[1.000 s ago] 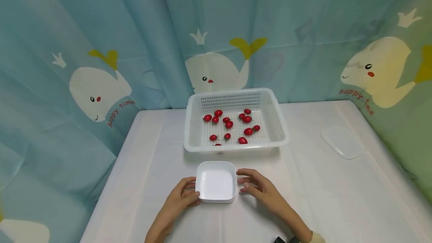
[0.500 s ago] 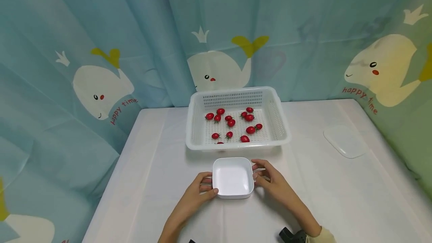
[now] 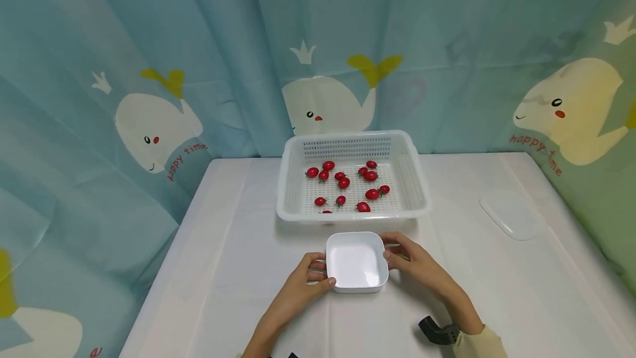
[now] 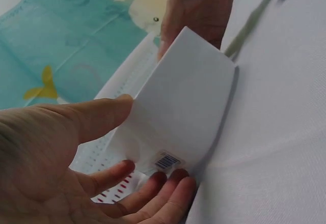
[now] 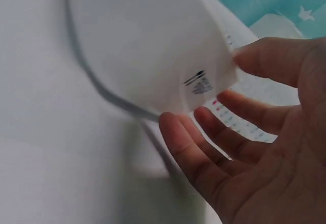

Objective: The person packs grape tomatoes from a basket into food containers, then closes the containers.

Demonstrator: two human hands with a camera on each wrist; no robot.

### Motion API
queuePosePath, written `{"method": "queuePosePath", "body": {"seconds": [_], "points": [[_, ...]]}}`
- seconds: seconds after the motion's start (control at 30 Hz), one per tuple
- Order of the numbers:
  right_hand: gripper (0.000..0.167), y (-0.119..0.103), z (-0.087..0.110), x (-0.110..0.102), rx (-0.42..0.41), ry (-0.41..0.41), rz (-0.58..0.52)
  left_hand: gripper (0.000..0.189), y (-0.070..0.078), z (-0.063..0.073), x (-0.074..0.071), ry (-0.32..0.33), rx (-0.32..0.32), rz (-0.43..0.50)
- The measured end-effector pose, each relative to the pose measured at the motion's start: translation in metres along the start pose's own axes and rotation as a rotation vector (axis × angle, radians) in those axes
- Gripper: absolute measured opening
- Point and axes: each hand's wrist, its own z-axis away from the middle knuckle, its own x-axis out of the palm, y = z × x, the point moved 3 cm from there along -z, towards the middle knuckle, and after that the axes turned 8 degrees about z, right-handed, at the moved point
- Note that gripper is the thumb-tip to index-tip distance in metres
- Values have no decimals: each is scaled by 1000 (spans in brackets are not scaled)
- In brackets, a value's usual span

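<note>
The left hand (image 3: 301, 286) grips a white box (image 3: 356, 261), thumb at the near corner and fingers along the side. The right hand (image 3: 417, 263) holds the opposite side, thumb at the rim and fingers around the wall. So the box sits between the two hands, open side up; whether its base touches the desk (image 3: 248, 236) is hard to tell. Just by the left fingertips the box wall carries a barcode label (image 4: 167, 161); by the right fingertips there is a small printed mark (image 5: 198, 84). Beyond both hands stands a white basket (image 3: 414, 181) with scattered red tomatoes (image 3: 344, 183) in it. Well to the right of the right hand lies a clear lid (image 3: 514, 217). A whale-print curtain (image 3: 223, 43) hangs behind the basket.
</note>
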Motion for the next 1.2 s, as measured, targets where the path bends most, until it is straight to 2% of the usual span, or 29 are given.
{"method": "queuePosePath", "body": {"seconds": [0.1, 0.33, 0.43, 0.53, 0.7, 0.87, 0.93, 1.07, 1.2], "points": [[41, 4, 2, 2, -13, 12, -30, 63, -1, -1, 2, 5, 3, -1], [43, 6, 2, 3, -22, 64, -15, 60, -2, -6, 1, -11, 11, -28], [44, 7, 2, 3, -19, 74, -18, 50, -2, -10, -2, -15, 44, -47], [44, 9, 2, 2, -22, 65, -17, 41, -3, -16, -5, 16, 91, -55], [43, 14, 4, 0, -33, 60, -17, 31, -11, -25, -5, 59, 138, -7], [42, 17, 7, -5, -40, 74, -20, 27, -18, -32, -2, 55, 184, 17], [43, 18, 7, -6, -49, 75, -27, 27, -20, -34, -1, 55, 203, 6], [44, 17, 6, -6, -52, 66, -50, 23, -20, -36, -4, 67, 200, -26], [44, 16, 3, -4, -58, 57, -54, 20, -14, -33, -8, 83, 215, -145]]}}
